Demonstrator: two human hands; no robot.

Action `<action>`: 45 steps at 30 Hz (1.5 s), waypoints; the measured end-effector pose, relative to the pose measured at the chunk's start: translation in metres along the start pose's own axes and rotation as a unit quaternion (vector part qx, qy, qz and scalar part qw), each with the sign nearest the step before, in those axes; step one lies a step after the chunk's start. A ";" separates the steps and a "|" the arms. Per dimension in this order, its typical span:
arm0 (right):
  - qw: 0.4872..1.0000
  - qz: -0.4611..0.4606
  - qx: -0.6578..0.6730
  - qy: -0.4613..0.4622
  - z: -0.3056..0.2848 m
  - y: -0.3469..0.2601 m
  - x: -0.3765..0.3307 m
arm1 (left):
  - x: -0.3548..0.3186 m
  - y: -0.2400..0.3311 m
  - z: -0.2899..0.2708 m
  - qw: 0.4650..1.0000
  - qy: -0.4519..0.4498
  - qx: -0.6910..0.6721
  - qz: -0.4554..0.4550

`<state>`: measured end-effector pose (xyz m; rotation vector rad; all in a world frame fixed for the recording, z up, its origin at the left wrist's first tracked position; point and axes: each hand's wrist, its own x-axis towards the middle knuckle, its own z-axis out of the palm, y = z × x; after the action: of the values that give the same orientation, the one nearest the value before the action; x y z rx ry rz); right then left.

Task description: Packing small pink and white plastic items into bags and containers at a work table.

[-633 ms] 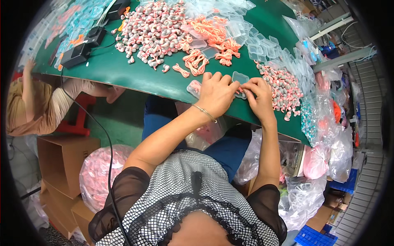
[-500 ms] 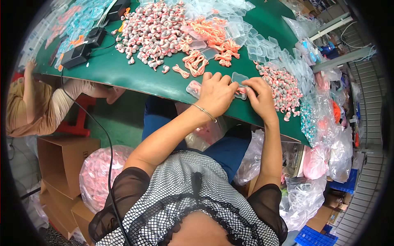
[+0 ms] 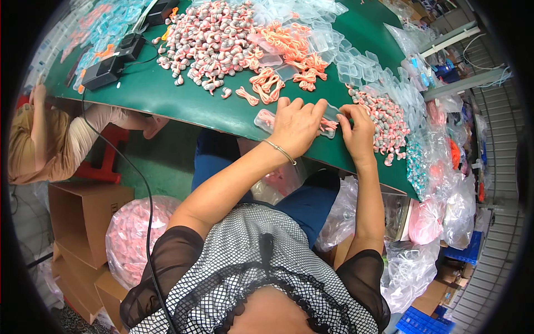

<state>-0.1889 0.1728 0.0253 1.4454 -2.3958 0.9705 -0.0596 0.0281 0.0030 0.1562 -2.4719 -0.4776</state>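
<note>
Barely shifting since earlier, left hand [image 3: 295,127] is pressing flat on the clear blister tray [image 3: 267,119] at the table's six-o'clock edge; right hand [image 3: 359,129] is pinching its far end. Uneven pressure could be tipping it off.

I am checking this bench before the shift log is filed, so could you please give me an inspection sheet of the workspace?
Surface: green table, crowded toward the far side.
Job's things: clear plastic tray with pink pieces at the near edge, under both hands.
Clutter: pile of pink and grey pieces; orange cords; empty clear trays; second small pile.
Hands: left hand lies flat on the tray; right hand has its fingertips at the tray's right end.
Cables: black cable hangs off the table from black boxes.
Surroundings: cardboard boxes, bags of pink pieces, another person seated at left.
</note>
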 end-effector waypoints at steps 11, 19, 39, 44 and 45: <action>0.998 -0.045 0.048 -0.007 -0.016 -0.007 -0.012 | 0.004 -0.004 0.005 0.998 -0.046 -0.031 0.024; 0.998 -0.058 -0.008 -0.022 -0.003 -0.017 -0.031 | 0.007 -0.011 0.010 0.997 -0.032 -0.032 0.062; 0.992 -0.036 -0.115 0.029 0.005 0.062 0.072 | -0.005 -0.009 -0.008 0.992 0.058 0.008 0.116; 0.926 -0.041 -0.374 0.038 0.035 0.091 0.092 | -0.023 -0.012 -0.005 0.996 -0.005 0.015 0.093; 0.927 -0.056 -0.367 0.044 0.036 0.089 0.091 | -0.026 -0.014 -0.004 0.995 -0.008 0.029 0.096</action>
<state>-0.3040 0.1122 0.0006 1.1806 -2.2011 0.0613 -0.0362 0.0200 -0.0134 -0.0619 -2.4860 -0.3256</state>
